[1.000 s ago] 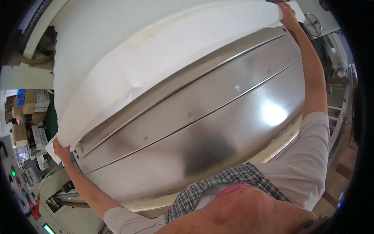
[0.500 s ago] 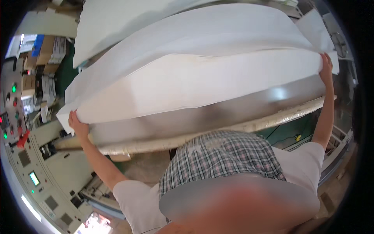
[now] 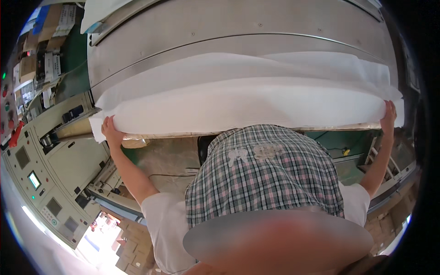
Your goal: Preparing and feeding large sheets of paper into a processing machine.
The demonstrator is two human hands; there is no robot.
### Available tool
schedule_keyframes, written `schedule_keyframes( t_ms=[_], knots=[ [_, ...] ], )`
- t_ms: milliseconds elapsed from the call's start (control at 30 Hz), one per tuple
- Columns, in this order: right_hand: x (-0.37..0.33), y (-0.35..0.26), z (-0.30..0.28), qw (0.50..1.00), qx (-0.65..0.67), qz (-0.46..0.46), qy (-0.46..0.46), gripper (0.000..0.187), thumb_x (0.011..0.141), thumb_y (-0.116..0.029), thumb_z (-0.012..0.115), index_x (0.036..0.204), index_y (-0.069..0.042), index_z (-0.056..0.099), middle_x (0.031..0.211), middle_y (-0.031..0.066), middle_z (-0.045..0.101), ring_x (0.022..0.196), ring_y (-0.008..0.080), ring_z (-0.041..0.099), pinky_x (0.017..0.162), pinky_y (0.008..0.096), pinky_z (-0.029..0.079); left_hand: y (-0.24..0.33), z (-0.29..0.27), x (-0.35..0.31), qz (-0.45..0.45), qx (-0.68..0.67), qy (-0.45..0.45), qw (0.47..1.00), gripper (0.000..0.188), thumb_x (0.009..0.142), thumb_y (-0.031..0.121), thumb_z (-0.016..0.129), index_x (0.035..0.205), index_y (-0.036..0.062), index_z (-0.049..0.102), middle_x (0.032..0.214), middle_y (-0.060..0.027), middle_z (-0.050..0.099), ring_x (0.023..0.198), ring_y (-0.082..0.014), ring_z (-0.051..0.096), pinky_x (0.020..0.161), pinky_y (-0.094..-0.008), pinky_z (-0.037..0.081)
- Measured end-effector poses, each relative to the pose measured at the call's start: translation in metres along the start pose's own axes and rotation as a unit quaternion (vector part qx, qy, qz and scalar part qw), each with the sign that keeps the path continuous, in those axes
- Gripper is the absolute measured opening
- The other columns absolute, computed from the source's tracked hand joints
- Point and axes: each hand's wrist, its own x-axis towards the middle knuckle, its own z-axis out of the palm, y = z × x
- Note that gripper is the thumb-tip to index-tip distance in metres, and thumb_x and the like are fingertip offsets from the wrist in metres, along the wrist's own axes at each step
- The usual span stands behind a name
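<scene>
Closest below the camera is the person's plaid apron [image 3: 263, 176] over a white shirt, with both bare forearms reaching out and apart; the left hand [image 3: 110, 129] has its grip closed on the left end of a thick white sheet [image 3: 247, 98], fingers curled under its front edge; the right hand [image 3: 388, 117] grips the right end the same way, near the corner; the sheet spans the whole width between the 2 hands and lies folded in soft layers along the front edge of a curved steel tabletop [image 3: 220, 30]; beyond the sheet the bare metal rises away; to the left stands a beige control cabinet [image 3: 48, 169].
</scene>
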Motion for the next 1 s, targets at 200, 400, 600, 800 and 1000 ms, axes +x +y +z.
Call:
schedule_keyframes(
  t_ms=[200,400,600,800,1000],
  knots=[
    [0.071,0.093,0.030,0.981,-0.039,-0.089,-0.166,0.044,0.073,0.001,0.044,0.116,-0.007,0.044,0.119,0.0135,0.045,0.112,0.0337,0.042,0.092,0.0420,0.035,-0.041,-0.015,0.077,0.045,0.084,-0.271,0.958,0.064,0.057,0.009,0.063,0.118,0.0156,0.046,0.115,-0.0138,0.049,0.108,-0.0325,0.045,0.092,-0.0426,0.035],
    [0.208,0.044,0.073,0.906,-0.080,-0.072,-0.409,0.066,0.046,0.013,0.063,0.107,-0.011,0.054,0.113,0.0161,0.052,0.100,0.0352,0.053,0.078,0.0390,0.047,0.035,0.023,0.197,-0.022,0.102,-0.416,0.903,0.048,0.061,0.005,0.053,0.108,0.0159,0.057,0.093,-0.0159,0.061,0.094,-0.0334,0.056,0.079,-0.0376,0.045],
    [0.232,0.033,0.052,0.911,-0.040,-0.048,-0.407,0.049,0.054,0.006,0.058,0.101,-0.009,0.057,0.094,0.0160,0.060,0.091,0.0322,0.057,0.075,0.0399,0.046,0.039,0.017,0.168,-0.035,0.029,-0.318,0.947,0.040,0.068,0.003,0.045,0.103,0.0174,0.060,0.102,-0.0121,0.060,0.097,-0.0320,0.054,0.082,-0.0395,0.043],
    [0.197,0.017,0.045,0.998,0.062,-0.011,-0.028,0.033,0.076,-0.002,0.049,0.108,-0.011,0.054,0.111,0.0120,0.055,0.101,0.0280,0.053,0.088,0.0340,0.040,0.091,-0.017,0.099,0.050,-0.132,0.137,0.981,0.030,0.072,0.003,0.050,0.099,0.0129,0.058,0.108,-0.0100,0.056,0.103,-0.0295,0.050,0.088,-0.0378,0.040],
    [0.125,-0.151,-0.059,0.953,0.256,-0.050,0.156,0.024,0.088,-0.012,0.047,0.110,-0.004,0.054,0.111,0.0089,0.057,0.105,0.0200,0.053,0.090,0.0298,0.040,0.208,-0.043,0.032,0.146,-0.266,0.163,0.939,0.027,0.072,-0.001,0.052,0.097,0.0069,0.059,0.105,-0.0116,0.057,0.100,-0.0281,0.052,0.086,-0.0346,0.041]
  ],
)
